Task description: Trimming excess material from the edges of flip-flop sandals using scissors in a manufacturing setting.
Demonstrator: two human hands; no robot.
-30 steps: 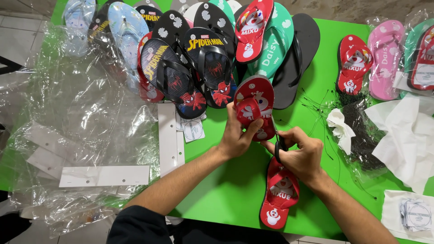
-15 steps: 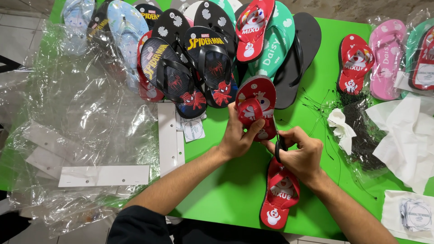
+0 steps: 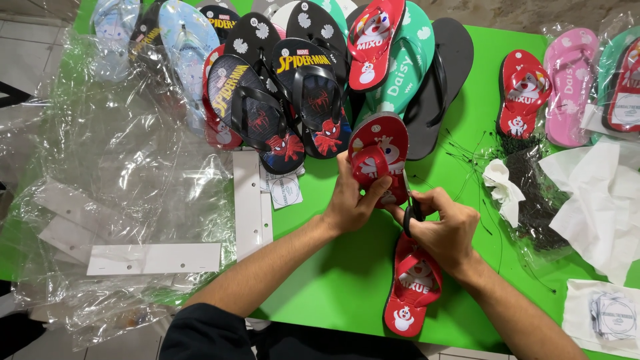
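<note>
Barely anything has shifted: my left hand [image 3: 353, 200] still grips the small red cartoon-print rubber flip-flop [image 3: 378, 157] above the green table [image 3: 333, 287], while my right hand [image 3: 443, 227] stays closed around black-handled scissors [image 3: 409, 212] touching its edge.

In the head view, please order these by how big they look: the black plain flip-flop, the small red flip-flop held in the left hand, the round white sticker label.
1. Black plain flip-flop, partly covered.
2. Small red flip-flop held in the left hand; lifted nearer the camera, so the gap is unsure.
3. Round white sticker label, clearly smallest.
</note>
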